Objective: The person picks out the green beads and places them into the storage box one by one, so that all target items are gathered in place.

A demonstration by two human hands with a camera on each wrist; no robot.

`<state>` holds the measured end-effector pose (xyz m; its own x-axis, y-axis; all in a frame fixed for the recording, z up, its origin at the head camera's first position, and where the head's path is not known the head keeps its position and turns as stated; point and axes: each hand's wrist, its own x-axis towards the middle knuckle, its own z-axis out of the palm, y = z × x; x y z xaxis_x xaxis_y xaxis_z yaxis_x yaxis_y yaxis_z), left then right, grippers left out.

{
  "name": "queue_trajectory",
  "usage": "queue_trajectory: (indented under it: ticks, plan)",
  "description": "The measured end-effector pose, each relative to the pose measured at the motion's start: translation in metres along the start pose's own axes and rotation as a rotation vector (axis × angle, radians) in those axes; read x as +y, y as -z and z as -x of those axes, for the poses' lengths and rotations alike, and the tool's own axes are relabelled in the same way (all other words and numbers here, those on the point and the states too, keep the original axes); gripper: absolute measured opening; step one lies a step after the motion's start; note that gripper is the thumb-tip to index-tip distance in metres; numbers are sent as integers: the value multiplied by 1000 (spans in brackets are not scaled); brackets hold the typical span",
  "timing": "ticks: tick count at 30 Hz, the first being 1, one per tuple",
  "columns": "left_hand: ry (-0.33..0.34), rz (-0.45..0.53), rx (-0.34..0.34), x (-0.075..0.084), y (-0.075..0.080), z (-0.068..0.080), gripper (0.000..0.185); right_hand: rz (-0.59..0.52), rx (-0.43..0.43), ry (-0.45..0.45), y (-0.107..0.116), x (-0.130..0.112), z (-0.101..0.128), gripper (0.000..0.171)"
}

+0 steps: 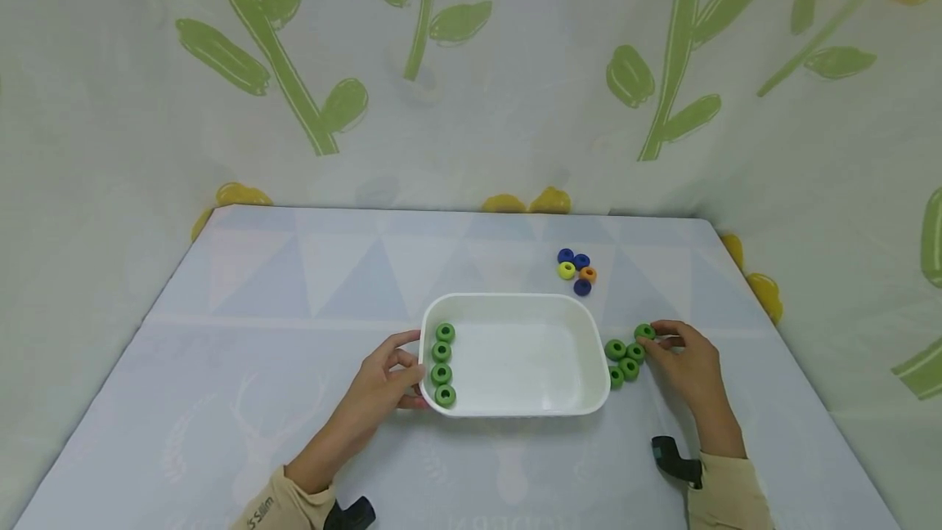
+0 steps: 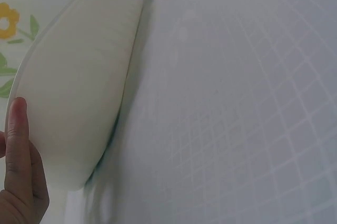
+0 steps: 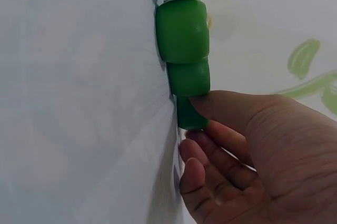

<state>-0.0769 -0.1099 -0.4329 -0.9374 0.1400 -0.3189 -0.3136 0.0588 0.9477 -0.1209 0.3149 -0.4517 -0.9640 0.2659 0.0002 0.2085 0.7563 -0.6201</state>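
"What's underneath?"
"A pale, pattern-printed counter [image 1: 221, 293], filling the lower frame. On it, at lower centre, sits a glossy white round-cornered tray [image 1: 522, 358]."

"And the hands?"
"The left hand [image 1: 379, 383] has its fingers grasping the tray's left end. The right hand [image 1: 688, 366], lower right, pinches a glossy green barrel-shaped bead [image 1: 643, 330] between thumb and fingers, outside the tray."

"Other beads?"
"Four matching green beads [image 1: 441, 374] stand in a column inside the tray's left end; four loose green beads [image 1: 629, 368] cluster by its right end. Round blue, yellow and orange beads [image 1: 566, 270] lie beyond, right of centre."

"Any advice?"
"I'd lift straight up, lest the neighbours roll, and hold the tray steady."
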Motion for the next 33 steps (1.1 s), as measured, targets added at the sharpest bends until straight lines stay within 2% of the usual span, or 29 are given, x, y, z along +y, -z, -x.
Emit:
queue_trajectory:
  ticks: [13, 20, 26, 33]
  plan:
    - [5, -13, 23, 2, -2, 1, 56, 7, 3, -29, 2, 1, 1, 47]
    - [-1, -21, 13, 2, 0, 2, 56, -28, 55, -19, 4, -2, 4, 45]
    - [4, -24, 5, 3, -1, 3, 56, -22, 124, 90, 13, -29, 16, 42]
    - [2, -19, 15, 5, 0, 3, 57, -5, 113, 349, 10, -79, 34, 34]
